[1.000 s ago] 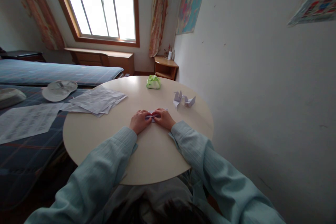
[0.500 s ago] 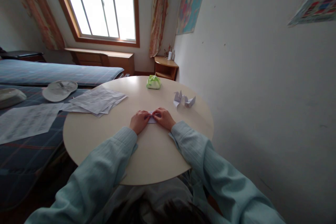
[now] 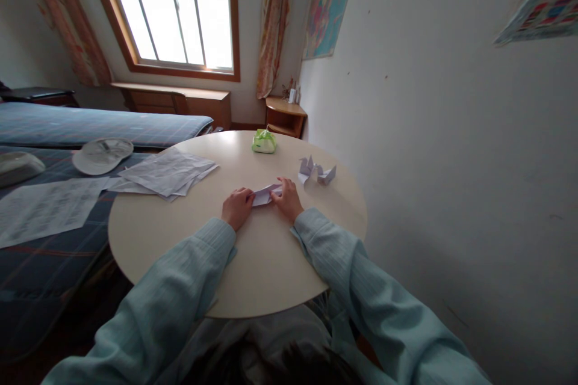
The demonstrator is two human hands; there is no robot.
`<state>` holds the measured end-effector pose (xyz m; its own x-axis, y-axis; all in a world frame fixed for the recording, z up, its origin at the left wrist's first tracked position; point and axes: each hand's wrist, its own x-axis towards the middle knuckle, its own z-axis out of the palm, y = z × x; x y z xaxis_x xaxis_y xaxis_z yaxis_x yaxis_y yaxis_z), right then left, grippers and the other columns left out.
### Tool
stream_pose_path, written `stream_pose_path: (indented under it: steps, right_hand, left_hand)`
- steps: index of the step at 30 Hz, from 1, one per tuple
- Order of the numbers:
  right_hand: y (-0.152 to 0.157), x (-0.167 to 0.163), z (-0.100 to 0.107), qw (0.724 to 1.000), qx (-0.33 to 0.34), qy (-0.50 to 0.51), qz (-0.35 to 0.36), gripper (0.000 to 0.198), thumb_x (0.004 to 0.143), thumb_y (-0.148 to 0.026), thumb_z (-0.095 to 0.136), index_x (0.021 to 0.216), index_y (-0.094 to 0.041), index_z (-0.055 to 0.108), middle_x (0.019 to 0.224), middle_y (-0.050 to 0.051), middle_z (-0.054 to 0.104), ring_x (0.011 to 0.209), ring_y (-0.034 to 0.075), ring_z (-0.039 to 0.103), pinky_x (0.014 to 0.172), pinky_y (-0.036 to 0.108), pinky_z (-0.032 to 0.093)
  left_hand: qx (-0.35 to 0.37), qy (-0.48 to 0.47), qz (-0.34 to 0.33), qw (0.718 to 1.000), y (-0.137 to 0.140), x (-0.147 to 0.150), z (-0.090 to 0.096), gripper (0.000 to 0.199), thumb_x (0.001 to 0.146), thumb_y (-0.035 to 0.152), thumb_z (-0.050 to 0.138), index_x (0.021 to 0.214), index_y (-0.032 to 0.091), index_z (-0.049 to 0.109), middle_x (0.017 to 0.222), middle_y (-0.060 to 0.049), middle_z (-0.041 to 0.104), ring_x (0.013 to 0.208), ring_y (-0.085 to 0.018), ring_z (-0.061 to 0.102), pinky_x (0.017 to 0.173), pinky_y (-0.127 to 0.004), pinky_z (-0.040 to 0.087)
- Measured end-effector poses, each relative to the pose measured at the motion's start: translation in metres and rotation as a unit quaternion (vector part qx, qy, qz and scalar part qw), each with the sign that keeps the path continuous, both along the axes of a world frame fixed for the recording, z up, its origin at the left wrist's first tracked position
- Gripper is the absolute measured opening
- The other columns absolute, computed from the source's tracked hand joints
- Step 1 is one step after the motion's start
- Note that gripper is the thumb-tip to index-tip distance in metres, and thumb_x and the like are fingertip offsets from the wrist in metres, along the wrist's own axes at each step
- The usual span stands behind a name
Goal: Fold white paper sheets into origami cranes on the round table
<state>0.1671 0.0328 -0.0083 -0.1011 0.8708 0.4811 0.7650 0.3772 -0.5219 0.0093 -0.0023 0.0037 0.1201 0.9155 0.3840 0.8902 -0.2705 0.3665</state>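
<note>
A narrow folded white paper (image 3: 262, 195) is held between my two hands over the middle of the round table (image 3: 266, 271). My left hand (image 3: 237, 207) pinches its left end with thumb and fingers. On its right end, my right hand (image 3: 288, 200) grips with the thumb at the near edge and the fingers at the far edge. The fingers hide both ends of the paper. Two folded paper shapes, one like a bird (image 3: 306, 169) and one like a boat (image 3: 327, 175), stand close together beyond my right hand.
A green pack of tissues (image 3: 264, 141) stands near the far edge. Loose sheets (image 3: 167, 171) overlap the table's left rim and reach the bed, where a pale cap (image 3: 103, 155) lies. The white wall (image 3: 451, 162) rises close along the right side.
My hands have moved slightly apart, showing more of the folded paper, which now slants up to the right. My right hand has turned and shifted its grip along it.
</note>
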Motion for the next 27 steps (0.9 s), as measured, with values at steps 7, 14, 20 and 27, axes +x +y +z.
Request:
stream_pose_path:
  steps: [7, 14, 20, 27]
  right_hand:
    - [0.0054, 0.0017, -0.0069, 0.996, -0.037, 0.041, -0.069, 0.070, 0.067, -0.033, 0.058, 0.123, -0.002, 0.030, 0.123, 0.023, 0.039, 0.116, 0.029, 0.035, 0.097, 0.041, 0.028]
    - [0.0005, 0.0006, -0.0021, 0.992, -0.110, 0.035, -0.043, 0.055, 0.078, -0.021, 0.043, 0.127, -0.002, 0.024, 0.110, 0.019, 0.055, 0.104, 0.025, 0.050, 0.088, 0.037, 0.036]
    - [0.0014, 0.0022, -0.0054, 0.996, -0.087, 0.023, -0.013, 0.044, 0.077, -0.009, 0.035, 0.122, -0.010, 0.033, 0.108, 0.014, 0.057, 0.101, 0.020, 0.052, 0.087, 0.034, 0.037]
    - [0.0059, 0.0034, -0.0084, 0.997, -0.065, 0.015, -0.049, 0.051, 0.073, -0.034, 0.052, 0.114, -0.008, 0.036, 0.114, 0.021, 0.049, 0.107, 0.026, 0.046, 0.089, 0.039, 0.035]
  left_hand:
    - [0.004, -0.015, 0.021, 1.000, -0.0016, 0.0011, 0.0022, 0.025, 0.082, 0.030, 0.037, 0.081, 0.022, 0.060, 0.085, -0.003, 0.061, 0.078, -0.015, 0.054, 0.062, -0.024, 0.037]
    - [0.020, -0.036, 0.044, 0.998, -0.0011, 0.0005, 0.0027, 0.025, 0.082, 0.029, 0.036, 0.080, 0.021, 0.060, 0.084, -0.003, 0.061, 0.078, -0.016, 0.054, 0.063, -0.024, 0.037]
    - [0.030, -0.053, 0.065, 0.996, 0.0002, -0.0004, 0.0031, 0.024, 0.082, 0.029, 0.037, 0.082, 0.021, 0.060, 0.084, -0.003, 0.061, 0.080, -0.016, 0.054, 0.064, -0.025, 0.037]
    - [0.088, -0.097, 0.076, 0.988, -0.0002, -0.0002, 0.0057, 0.026, 0.083, 0.030, 0.035, 0.085, 0.020, 0.059, 0.085, -0.005, 0.060, 0.082, -0.017, 0.053, 0.070, -0.026, 0.039]
